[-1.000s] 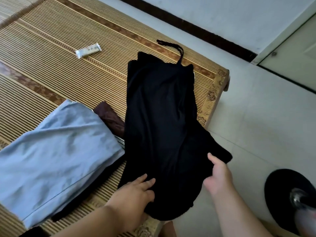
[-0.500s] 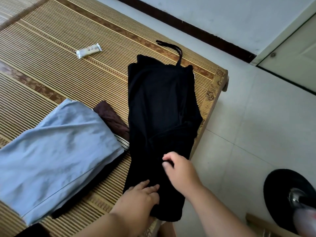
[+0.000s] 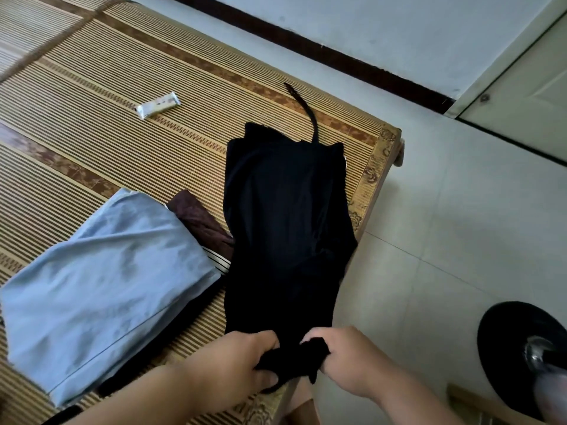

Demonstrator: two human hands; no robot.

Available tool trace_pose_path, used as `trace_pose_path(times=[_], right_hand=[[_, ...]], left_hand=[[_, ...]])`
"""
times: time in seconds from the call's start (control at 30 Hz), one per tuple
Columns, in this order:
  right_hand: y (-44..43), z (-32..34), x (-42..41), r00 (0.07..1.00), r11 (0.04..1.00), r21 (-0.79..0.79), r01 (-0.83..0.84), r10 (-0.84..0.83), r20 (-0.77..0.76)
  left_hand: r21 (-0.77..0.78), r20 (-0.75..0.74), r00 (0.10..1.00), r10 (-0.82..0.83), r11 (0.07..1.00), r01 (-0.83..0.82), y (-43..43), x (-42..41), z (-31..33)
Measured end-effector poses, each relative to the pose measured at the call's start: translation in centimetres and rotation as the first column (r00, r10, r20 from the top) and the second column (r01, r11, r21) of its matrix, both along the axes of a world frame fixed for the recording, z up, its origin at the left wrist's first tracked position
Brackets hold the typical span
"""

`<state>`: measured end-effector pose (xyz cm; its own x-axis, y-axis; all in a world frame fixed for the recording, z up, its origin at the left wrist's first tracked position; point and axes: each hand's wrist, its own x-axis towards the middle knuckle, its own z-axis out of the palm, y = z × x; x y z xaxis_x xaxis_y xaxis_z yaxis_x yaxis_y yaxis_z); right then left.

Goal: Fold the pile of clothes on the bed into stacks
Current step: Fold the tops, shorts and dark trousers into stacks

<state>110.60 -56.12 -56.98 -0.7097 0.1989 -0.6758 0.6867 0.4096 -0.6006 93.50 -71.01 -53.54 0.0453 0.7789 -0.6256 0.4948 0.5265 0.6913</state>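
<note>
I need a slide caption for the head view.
A black garment on the bed mat, its near end gripped by left hand and right hand.

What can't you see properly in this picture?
All in the head view:
- The black garment: its near end is bunched inside the left hand and right hand.
- The brown cloth and striped cloth: mostly under the blue cloth and black garment, so their kind is unclear.
- The packet: print too small to read.
- The round black thing on the floor: cut off by the right edge.
</note>
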Motion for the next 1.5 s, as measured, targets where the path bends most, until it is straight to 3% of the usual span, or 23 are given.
trace_pose_path(times=[0.07, 0.13, 0.23, 0.33, 0.4, 0.47, 0.5, 0.57, 0.63, 0.7, 0.8, 1.0, 1.13, 1.2, 1.4, 1.5], right_hand=[[0.3, 1.0, 0.1, 0.995, 0.988, -0.118, 0.104, -0.104, 0.004], [1.1, 2.0, -0.5, 0.967, 0.959, -0.136, 0.248, -0.254, -0.029], [3.5, 2.7, -2.6, 0.857, 0.87, -0.073, 0.487, -0.493, -0.149], [6.5, 2.8, -5.5, 0.736, 0.766, -0.016, 0.642, -0.623, -0.263], [7.8, 2.0, -6.8, 0.744, 0.748, 0.095, 0.656, -0.621, -0.247], [8.1, 1.4, -7.1, 0.845, 0.759, 0.374, 0.534, -0.46, -0.273], [7.8, 1.2, -6.9, 0.893, 0.738, 0.512, 0.441, -0.303, -0.332], [6.5, 0.7, -5.7, 0.916, 0.727, 0.643, 0.24, 0.051, -0.399], [4.8, -0.1, -3.9, 0.92, 0.714, 0.696, -0.073, 0.317, -0.228], [4.1, -1.1, -2.6, 0.915, 0.702, 0.638, -0.317, 0.402, 0.012], [4.5, -2.1, -2.3, 0.935, 0.725, 0.607, -0.326, 0.341, 0.095], [5.8, -1.2, -2.8, 0.986, 0.889, 0.44, -0.126, 0.16, -0.042], [8.3, 2.0, -2.7, 0.997, 0.975, 0.212, 0.07, -0.073, 0.008], [9.5, 3.7, -2.9, 0.984, 0.976, 0.133, 0.174, -0.176, 0.001], [14.3, 7.0, -9.2, 0.874, 0.884, 0.084, 0.459, -0.433, -0.219], [16.9, 6.2, -13.2, 0.791, 0.814, 0.071, 0.577, -0.536, -0.294]], left_hand=[[-0.022, 0.018, 0.999, -0.041, 0.999, 0.042, 0.6, -0.5, 0.8], [-0.003, -0.059, 0.998, -0.021, 1.0, 0.021, 2.3, -1.6, 1.7], [0.165, -0.24, 0.961, 0.136, 0.981, -0.098, 6.3, -4.5, 2.8], [0.338, -0.376, 0.882, 0.283, 0.929, -0.153, 10.8, -7.5, 3.1], [0.347, -0.487, 0.828, 0.278, 0.931, -0.108, 12.7, -8.3, 2.6], [0.273, -0.625, 0.755, 0.196, 0.962, -0.024, 13.0, -7.9, 1.4], [0.232, -0.663, 0.735, 0.143, 0.972, 0.02, 12.5, -7.2, 0.5], [0.147, -0.663, 0.749, 0.008, 0.982, 0.119, 10.2, -5.0, -1.5], [0.014, -0.6, 0.784, -0.158, 0.978, 0.208, 7.0, -2.9, -3.7], [-0.107, -0.537, 0.802, -0.263, 0.964, 0.244, 4.2, -1.7, -5.4], [-0.124, -0.538, 0.818, -0.205, 0.979, 0.164, 2.9, -1.3, -6.6], [-0.062, -0.569, 0.816, -0.102, 0.995, 0.081, 5.1, -1.8, -5.7], [-0.08, -0.327, 0.945, 0.028, 0.995, -0.057, 6.3, -3.5, -2.2], [-0.086, -0.248, 0.963, 0.105, 0.988, -0.13, 7.3, -4.7, 0.0], [0.108, -0.252, 0.838, 0.484, 0.874, -0.473, 12.1, -11.3, 4.5], [0.218, -0.209, 0.726, 0.655, 0.755, -0.618, 14.6, -14.6, 4.3]])
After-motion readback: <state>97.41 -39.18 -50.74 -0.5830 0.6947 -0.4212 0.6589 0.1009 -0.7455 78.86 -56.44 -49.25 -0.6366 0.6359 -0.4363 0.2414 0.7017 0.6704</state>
